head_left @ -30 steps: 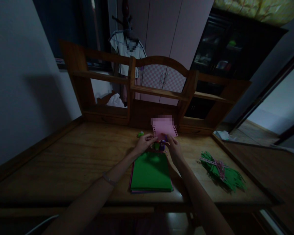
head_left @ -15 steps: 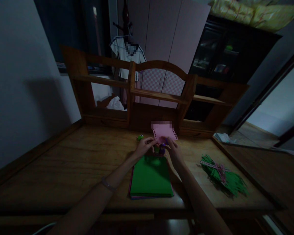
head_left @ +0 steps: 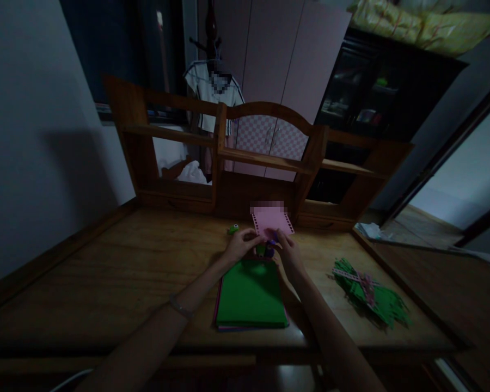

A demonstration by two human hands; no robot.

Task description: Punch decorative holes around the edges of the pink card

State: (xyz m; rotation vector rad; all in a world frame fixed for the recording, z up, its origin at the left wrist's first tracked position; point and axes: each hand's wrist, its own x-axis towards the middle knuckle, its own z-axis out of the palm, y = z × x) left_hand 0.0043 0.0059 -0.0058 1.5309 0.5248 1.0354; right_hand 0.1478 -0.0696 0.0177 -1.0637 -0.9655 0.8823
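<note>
A pink sheet of paper (head_left: 271,220), with rows of dark holes along its left and right edges, is held up above the desk. My left hand (head_left: 240,244) is closed, pinching the near left corner between thumb and fingers. At the near right side, my right hand (head_left: 288,249) is also closed on the sheet. Between the hands, partly hidden, are a small purple object (head_left: 270,251) and a green one (head_left: 261,250); their kind is unclear, and I cannot tell whether the right fingers touch the purple one. A stack of coloured paper with a green sheet (head_left: 251,296) on top lies below.
On the wooden desk (head_left: 159,250), a small green object (head_left: 233,229) lies left of the hands. To the right is a pile of green paper strips (head_left: 375,299) with punched pink strips (head_left: 366,286) across it. A wooden shelf unit (head_left: 265,158) borders the far edge.
The pink sheet has shifted very slightly to the left, with both hands still on it. The fingers have moved a little around its near edge. Other things on the desk stay put.
</note>
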